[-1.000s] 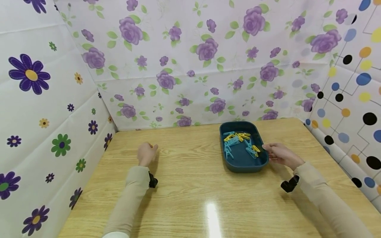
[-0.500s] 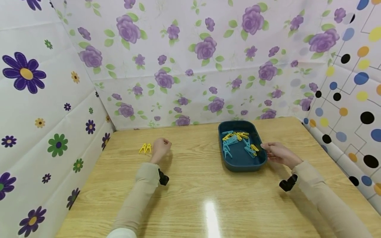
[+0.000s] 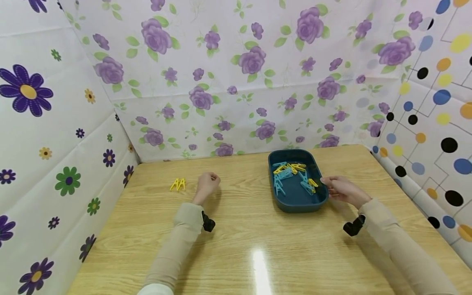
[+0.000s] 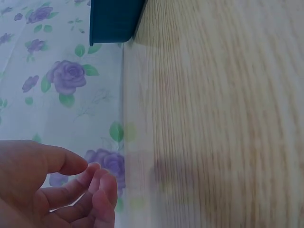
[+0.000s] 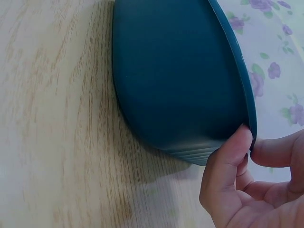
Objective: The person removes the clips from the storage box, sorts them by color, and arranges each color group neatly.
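Note:
My right hand (image 3: pixel 346 191) pinches the right rim of a dark teal plastic basin (image 3: pixel 298 207); in the right wrist view its thumb and fingers (image 5: pixel 232 154) meet across that rim. Inside the basin lie several blue clothespins (image 3: pixel 285 174) and several yellow clothespins (image 3: pixel 298 166). Over the table's left part, my left hand (image 3: pixel 207 185) is loosely curled with nothing in it; the left wrist view shows its thumb close to the fingertips (image 4: pixel 105 199). Just left of that hand, two yellow clothespins (image 3: pixel 178 184) lie side by side on the table.
The wooden table (image 3: pixel 236 229) backs onto a purple-flowered cloth (image 3: pixel 221 102). A flower-print cloth (image 3: pixel 70 147) bounds the left side and a dotted one (image 3: pixel 435 135) the right. Light glares off the table (image 3: pixel 262 270) near the front.
My left hand has moved right from the two yellow clothespins, which it hid at first and which now show on the table. The right hand stays at the basin's rim. The view has shifted slightly.

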A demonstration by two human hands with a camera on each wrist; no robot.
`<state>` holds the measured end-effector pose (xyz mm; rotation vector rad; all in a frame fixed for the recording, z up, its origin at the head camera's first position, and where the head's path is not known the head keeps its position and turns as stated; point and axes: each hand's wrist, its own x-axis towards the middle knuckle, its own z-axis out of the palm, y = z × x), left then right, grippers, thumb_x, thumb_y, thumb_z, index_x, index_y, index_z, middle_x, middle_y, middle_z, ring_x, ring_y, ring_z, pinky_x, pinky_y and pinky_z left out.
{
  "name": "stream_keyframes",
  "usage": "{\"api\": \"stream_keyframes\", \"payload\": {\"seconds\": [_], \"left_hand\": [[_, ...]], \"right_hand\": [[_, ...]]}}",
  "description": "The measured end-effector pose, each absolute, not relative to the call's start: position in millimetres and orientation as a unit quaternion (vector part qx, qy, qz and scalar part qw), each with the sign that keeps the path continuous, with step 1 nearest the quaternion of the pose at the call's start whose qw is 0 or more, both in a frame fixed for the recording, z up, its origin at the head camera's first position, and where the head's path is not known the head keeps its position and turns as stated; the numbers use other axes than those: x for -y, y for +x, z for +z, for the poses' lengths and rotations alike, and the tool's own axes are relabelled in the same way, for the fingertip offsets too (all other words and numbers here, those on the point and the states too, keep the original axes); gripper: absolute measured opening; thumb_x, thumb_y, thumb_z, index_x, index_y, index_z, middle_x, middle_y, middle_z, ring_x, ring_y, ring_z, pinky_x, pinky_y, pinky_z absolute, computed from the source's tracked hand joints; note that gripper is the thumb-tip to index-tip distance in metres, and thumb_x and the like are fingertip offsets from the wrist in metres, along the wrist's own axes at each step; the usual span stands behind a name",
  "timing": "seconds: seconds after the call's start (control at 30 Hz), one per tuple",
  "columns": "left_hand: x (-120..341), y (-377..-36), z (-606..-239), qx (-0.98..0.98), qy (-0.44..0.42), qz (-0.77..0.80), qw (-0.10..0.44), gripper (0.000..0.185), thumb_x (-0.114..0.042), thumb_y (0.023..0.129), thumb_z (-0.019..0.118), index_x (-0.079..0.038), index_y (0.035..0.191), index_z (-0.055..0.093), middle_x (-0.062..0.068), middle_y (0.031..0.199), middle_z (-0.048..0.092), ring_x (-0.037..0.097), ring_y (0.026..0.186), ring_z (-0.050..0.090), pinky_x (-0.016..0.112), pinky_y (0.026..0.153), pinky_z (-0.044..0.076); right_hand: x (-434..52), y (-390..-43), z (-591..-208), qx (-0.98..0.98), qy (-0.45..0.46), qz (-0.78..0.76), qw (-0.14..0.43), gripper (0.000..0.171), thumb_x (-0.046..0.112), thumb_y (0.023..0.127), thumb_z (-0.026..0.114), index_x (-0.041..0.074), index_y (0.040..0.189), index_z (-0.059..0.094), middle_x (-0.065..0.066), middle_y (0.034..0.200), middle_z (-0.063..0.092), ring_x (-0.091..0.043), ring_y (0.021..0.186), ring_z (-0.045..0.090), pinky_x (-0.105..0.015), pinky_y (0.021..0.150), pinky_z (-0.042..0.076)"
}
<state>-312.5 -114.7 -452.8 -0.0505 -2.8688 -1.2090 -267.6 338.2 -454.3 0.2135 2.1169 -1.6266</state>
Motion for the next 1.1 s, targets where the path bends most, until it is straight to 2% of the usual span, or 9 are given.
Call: {"api": "stream_keyframes", "payload": {"seconds": [0.13,0.23,0.4,0.47,0.63,0.83,1.0,1.1], "left_hand": [[111,-311,-454,0.915,-0.022,-0.402,0.003,0.021,-0.012,0.095,0.053,0.001,0.102,0.068,0.017,0.096,0.069,0.019,0.074,0.062,0.027,0.061,0.048],[107,-310,-452,0.909,-0.028,-0.415,-0.010,0.023,-0.014,0.096,0.053,0.001,0.106,0.068,0.017,0.096,0.069,0.019,0.073,0.062,0.027,0.061,0.048],[96,-306,-445,0.900,-0.046,-0.433,-0.022,0.026,-0.014,0.097,0.052,0.004,0.108,0.067,0.021,0.097,0.068,0.031,0.079,0.068,0.025,0.059,0.050],[92,-305,-442,0.895,-0.051,-0.442,-0.030,0.027,-0.015,0.098,0.051,0.004,0.110,0.066,0.022,0.100,0.068,0.035,0.088,0.069,0.028,0.062,0.053],[84,-302,-437,0.885,-0.055,-0.461,-0.038,0.028,-0.015,0.098,0.050,0.004,0.111,0.066,0.023,0.101,0.067,0.038,0.091,0.068,0.037,0.070,0.057],[74,-300,-435,0.879,-0.062,-0.470,-0.054,0.026,-0.015,0.099,0.053,0.004,0.110,0.066,0.021,0.099,0.068,0.037,0.092,0.067,0.030,0.068,0.055],[61,-300,-428,0.863,-0.071,-0.494,-0.081,0.025,-0.017,0.100,0.051,-0.001,0.113,0.065,0.025,0.109,0.065,0.040,0.098,0.065,0.043,0.083,0.055],[53,-300,-423,0.855,-0.075,-0.505,-0.093,0.025,-0.017,0.101,0.050,-0.003,0.116,0.064,0.025,0.112,0.065,0.039,0.101,0.065,0.043,0.086,0.055]], "right_hand": [[-337,-268,-453,-0.767,0.084,-0.592,0.233,0.063,0.034,0.103,0.043,-0.007,0.146,0.024,0.002,0.094,0.058,-0.005,0.075,0.057,-0.025,0.073,0.052],[-336,-267,-453,-0.767,0.088,-0.591,0.233,0.062,0.034,0.103,0.043,-0.007,0.146,0.025,0.001,0.095,0.057,-0.006,0.075,0.057,-0.025,0.075,0.052],[-335,-266,-453,-0.769,0.090,-0.590,0.228,0.061,0.034,0.103,0.043,-0.007,0.145,0.026,0.002,0.092,0.059,-0.005,0.072,0.057,-0.025,0.074,0.052],[-335,-266,-453,-0.770,0.090,-0.590,0.226,0.061,0.034,0.103,0.043,-0.007,0.145,0.027,0.002,0.091,0.059,-0.005,0.071,0.057,-0.025,0.073,0.052],[-335,-266,-453,-0.767,0.089,-0.594,0.224,0.061,0.034,0.103,0.043,-0.008,0.145,0.027,0.002,0.092,0.059,-0.005,0.073,0.057,-0.024,0.073,0.052],[-336,-266,-455,-0.760,0.094,-0.602,0.227,0.061,0.034,0.103,0.044,-0.006,0.146,0.026,0.002,0.091,0.058,-0.005,0.072,0.056,-0.024,0.071,0.052],[-337,-266,-454,-0.758,0.094,-0.605,0.225,0.061,0.034,0.103,0.044,-0.006,0.146,0.026,0.004,0.089,0.058,-0.004,0.071,0.056,-0.023,0.071,0.051],[-337,-266,-454,-0.759,0.093,-0.604,0.225,0.062,0.035,0.103,0.045,-0.006,0.146,0.026,0.004,0.089,0.058,-0.004,0.071,0.056,-0.023,0.071,0.051]]}}
